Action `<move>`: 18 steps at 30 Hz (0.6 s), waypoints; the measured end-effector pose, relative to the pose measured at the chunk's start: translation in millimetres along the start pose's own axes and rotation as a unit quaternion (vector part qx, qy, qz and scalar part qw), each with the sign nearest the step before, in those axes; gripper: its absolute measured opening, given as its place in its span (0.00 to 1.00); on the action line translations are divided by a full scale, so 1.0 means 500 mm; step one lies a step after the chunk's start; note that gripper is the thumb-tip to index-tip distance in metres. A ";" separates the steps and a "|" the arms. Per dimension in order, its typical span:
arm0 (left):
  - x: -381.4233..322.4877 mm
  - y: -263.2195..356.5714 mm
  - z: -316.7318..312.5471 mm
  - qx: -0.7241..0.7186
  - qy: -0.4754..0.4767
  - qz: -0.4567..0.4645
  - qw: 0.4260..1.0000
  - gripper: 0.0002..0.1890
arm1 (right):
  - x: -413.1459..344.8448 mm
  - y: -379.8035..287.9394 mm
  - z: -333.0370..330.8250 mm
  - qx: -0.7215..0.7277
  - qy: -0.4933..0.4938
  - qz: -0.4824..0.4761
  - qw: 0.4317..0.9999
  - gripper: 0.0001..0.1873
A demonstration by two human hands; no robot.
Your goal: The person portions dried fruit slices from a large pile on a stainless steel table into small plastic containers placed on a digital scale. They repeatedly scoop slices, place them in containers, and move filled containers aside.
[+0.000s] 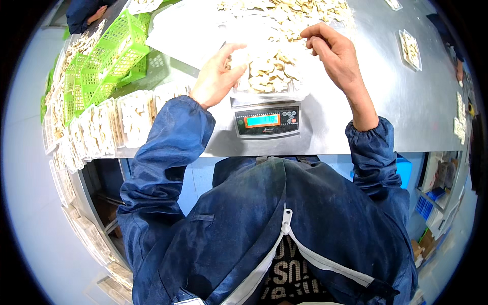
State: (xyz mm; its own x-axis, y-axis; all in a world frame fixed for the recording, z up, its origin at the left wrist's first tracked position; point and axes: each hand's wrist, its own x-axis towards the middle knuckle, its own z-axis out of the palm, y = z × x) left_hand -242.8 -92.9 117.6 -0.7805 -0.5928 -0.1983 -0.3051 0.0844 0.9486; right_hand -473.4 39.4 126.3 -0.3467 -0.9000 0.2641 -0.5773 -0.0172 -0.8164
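A clear plastic tray [293, 91] heaped with pale dried slices [272, 72], possibly mushroom, rests on a digital scale [267, 121] with a lit display. Beside the tray's left rim is my left hand [221, 76], thumb and index finger apart over the edge of the heap. Whether it touches the tray is unclear. My right hand [333, 53] hovers at the tray's upper right, fingers bent and thumb close to the index finger. Glare hides whether a slice is between them. Beyond the tray spreads a loose pile of slices [293, 15].
Filled trays [135, 118] line the table's front left, beside green plastic baskets [110, 57]. A white sheet or board [187, 30] lies behind my left hand. Another filled tray [410, 50] sits to the right on the metal table [381, 87]. Another person's hand [97, 15] shows at upper left.
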 end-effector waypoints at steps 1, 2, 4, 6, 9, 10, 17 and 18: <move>0.001 0.001 0.000 0.002 -0.002 0.001 1.000 0.22 | -0.001 0.005 -0.001 0.002 0.018 -0.006 1.000 0.11; 0.002 0.002 0.000 0.004 -0.003 0.003 1.000 0.22 | -0.002 0.008 -0.003 0.003 0.037 -0.012 0.999 0.11; 0.005 0.003 0.000 0.005 -0.001 0.005 1.000 0.22 | -0.006 0.007 -0.004 0.008 0.058 -0.003 0.998 0.10; 0.011 0.005 -0.002 -0.003 -0.001 0.000 1.000 0.22 | -0.013 0.008 -0.011 -0.001 0.055 0.005 0.998 0.10; 0.036 0.012 -0.018 -0.020 0.000 -0.016 1.000 0.22 | -0.026 0.024 -0.025 -0.002 0.045 0.035 0.998 0.10; 0.051 0.013 -0.029 -0.019 0.001 -0.020 1.000 0.22 | -0.030 0.031 -0.030 0.000 0.042 0.049 0.998 0.10; 0.393 0.000 -0.099 0.049 0.003 -0.011 0.999 0.27 | -0.043 0.070 -0.039 -0.023 0.043 0.072 0.996 0.09; 0.437 0.020 -0.107 0.005 0.038 0.016 0.999 0.26 | -0.041 0.072 -0.038 -0.028 0.042 0.066 0.997 0.09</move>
State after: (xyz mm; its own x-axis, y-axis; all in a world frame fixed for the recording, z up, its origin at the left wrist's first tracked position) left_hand -387.4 -264.3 97.0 -0.7462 -0.6489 -0.1488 -0.2867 0.1116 0.9515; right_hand -501.0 65.4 101.2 -0.4810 -0.8536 0.2002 -0.5627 0.1255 -0.8171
